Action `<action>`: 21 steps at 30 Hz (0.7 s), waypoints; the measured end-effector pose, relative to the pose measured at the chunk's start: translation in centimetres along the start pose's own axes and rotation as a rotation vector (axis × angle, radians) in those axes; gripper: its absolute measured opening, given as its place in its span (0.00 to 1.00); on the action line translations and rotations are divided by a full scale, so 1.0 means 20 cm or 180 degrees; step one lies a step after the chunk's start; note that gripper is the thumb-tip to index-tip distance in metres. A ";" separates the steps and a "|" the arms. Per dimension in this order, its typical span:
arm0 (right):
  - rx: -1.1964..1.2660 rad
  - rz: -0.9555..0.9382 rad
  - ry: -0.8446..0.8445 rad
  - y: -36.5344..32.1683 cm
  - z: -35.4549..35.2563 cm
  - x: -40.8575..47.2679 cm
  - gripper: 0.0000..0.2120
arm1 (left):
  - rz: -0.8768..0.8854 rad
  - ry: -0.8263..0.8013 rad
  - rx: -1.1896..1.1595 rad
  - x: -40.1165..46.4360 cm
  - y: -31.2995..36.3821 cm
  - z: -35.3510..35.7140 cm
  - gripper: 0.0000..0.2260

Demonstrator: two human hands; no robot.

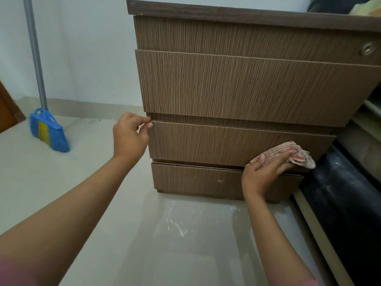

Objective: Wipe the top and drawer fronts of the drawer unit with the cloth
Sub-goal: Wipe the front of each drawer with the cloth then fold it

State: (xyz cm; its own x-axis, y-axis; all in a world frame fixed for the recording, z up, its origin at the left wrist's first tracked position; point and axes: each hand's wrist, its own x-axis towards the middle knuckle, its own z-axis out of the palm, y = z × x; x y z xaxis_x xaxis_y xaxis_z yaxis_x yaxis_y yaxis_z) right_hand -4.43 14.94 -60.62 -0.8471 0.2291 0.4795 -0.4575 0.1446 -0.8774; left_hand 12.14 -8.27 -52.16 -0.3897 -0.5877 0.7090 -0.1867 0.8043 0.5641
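We look down at a brown wood-grain drawer unit [237, 89] with four drawer fronts; its top [226, 12] shows only as a front edge, the surface itself hidden from this angle, and the right side runs out of frame at 3 o'clock. The left hand [129, 136] sits at the top left corner of the third drawer front [226, 143], thumb and forefinger pinching that corner edge. The right hand [266, 172] lies at 4 o'clock, its grip spread, fingers straight and pressing the cloth [288, 154] flat against the lower right part of the same front; the fingertips are buried in the folds of the cloth, whose red-striped pattern is only partly legible. A round lock [367, 48] on the top front is cut by the frame edge. At 9 o'clock a blue and yellow broom [48, 130] stands on the pale floor [165, 234], its handle leaving the frame at the top. Dark objects at 4 o'clock beside the unit cannot be identified.
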 end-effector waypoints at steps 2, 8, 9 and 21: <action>-0.0047 -0.0010 0.0023 0.01 0.00 0.00 0.32 | 0.0018 0.0042 -0.0059 -0.02 0.00 0.00 0.07; 0.0056 0.0143 0.0324 0.03 -0.02 -0.01 0.28 | 0.0403 -0.0323 0.0169 -0.19 -0.05 -0.01 0.24; 0.0069 0.0197 0.0367 0.04 -0.01 -0.02 0.28 | 0.0423 -0.0435 0.0230 -0.24 -0.07 -0.01 0.26; 0.0298 0.0728 0.0145 0.04 0.06 -0.53 0.29 | 0.0274 -0.1216 0.0739 -0.52 -0.28 0.14 0.13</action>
State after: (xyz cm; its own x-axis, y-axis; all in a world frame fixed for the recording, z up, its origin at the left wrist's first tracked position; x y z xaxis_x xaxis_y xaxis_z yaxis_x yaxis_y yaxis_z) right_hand 3.85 11.44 -66.47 -0.9194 0.2892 0.2666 -0.2801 -0.0053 -0.9600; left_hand 14.76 -6.49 -63.85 -0.7094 -0.4785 0.5175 -0.3193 0.8728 0.3693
